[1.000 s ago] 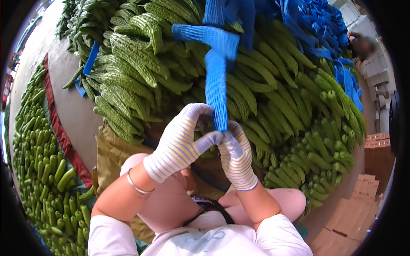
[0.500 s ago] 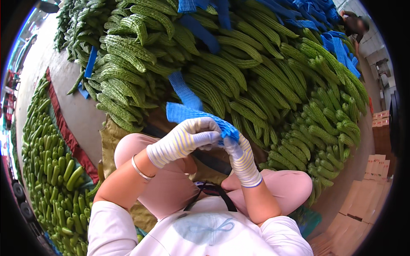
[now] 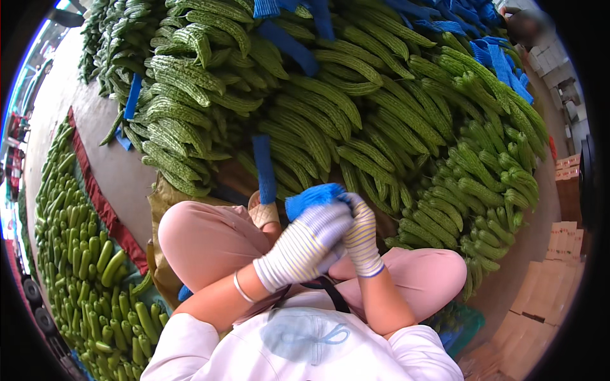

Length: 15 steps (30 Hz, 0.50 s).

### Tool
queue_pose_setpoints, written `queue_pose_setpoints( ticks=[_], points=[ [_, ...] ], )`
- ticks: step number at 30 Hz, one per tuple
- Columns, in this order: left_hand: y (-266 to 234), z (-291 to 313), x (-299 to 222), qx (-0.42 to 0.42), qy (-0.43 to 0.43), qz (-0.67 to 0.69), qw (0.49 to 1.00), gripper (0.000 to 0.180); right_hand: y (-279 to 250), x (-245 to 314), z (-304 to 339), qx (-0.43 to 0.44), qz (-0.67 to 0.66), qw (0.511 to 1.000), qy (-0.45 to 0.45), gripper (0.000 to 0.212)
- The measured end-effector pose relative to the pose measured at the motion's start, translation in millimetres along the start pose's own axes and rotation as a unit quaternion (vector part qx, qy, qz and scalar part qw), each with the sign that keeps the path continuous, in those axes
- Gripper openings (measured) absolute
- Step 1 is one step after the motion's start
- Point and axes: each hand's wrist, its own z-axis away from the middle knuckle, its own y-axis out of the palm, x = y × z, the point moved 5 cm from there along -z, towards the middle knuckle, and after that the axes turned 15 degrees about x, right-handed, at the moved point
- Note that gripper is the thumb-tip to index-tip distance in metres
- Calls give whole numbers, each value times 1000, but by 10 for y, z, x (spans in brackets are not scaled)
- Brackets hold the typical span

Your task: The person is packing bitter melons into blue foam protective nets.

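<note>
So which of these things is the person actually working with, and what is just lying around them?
In hand:
- blue foam net sleeve, bunched between both gloved hands
- left hand
- right hand

Lying about:
- big pile of bitter gourds
- another blue sleeve lying by the knee
- loose blue sleeves on the far side of the pile
- smooth green cucumbers at left
- cardboard boxes at right

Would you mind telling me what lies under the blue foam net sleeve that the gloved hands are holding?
The blue foam net sleeve is bunched above the left hand and right hand, over the pink-trousered lap. Whether anything sits inside it cannot be seen; the gloves cover its lower end.
</note>
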Motion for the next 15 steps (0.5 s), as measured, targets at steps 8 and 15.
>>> queue_pose_setpoints(
  ticks=[8,15],
  points=[
    [382,425,1014,-146,-271,186,933,24,201,-274,216,33,85,994,59,12],
    [396,367,1159,-294,-129,730,603,25,289,-251,294,100,243,963,-64,12]
  ],
)
